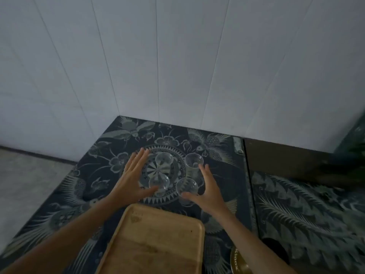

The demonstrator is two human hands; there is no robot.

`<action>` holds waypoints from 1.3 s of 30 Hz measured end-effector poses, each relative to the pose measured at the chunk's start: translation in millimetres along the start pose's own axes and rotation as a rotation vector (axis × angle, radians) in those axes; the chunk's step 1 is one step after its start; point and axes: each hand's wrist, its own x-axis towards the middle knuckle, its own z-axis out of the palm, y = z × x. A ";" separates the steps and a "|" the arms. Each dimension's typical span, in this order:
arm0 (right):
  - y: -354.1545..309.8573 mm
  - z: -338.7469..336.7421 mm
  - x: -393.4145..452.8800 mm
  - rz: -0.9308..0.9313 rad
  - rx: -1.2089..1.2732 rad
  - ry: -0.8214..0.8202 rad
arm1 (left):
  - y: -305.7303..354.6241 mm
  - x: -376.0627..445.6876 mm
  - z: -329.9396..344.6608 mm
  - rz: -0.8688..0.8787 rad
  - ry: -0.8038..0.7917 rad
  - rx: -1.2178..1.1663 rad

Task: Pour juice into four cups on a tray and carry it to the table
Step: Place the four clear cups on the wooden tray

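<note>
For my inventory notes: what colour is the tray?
Light brown wood, the tray, seen in the head view.

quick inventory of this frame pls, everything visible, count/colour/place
glass cups: 4, clear, empty, standing in a cluster on the cloth beyond the tray, not on it
tray: 1, light wood, bare, near edge, centre
patterned cloth: dark with pale bird and flower print, covering the counter
round tin: 1, gold with lettering, bottom edge right of the tray, partly cut off
wall panels: white, behind the counter
left hand: open, spread at the left side of the cups
right hand: open, spread at the right side of the cups
</note>
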 end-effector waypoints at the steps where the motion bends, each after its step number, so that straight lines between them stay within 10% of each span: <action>1: 3.9 2.7 1.4 0.010 0.043 0.003 | -5.5 0.2 4.7 -0.011 -0.001 -0.051; 13: 62.0 51.3 12.1 0.377 0.171 -0.009 | -70.9 3.7 70.9 -0.423 -0.326 -0.421; 39: 79.4 89.8 17.5 0.417 0.307 0.124 | -95.5 4.9 118.2 -0.504 -0.078 -0.609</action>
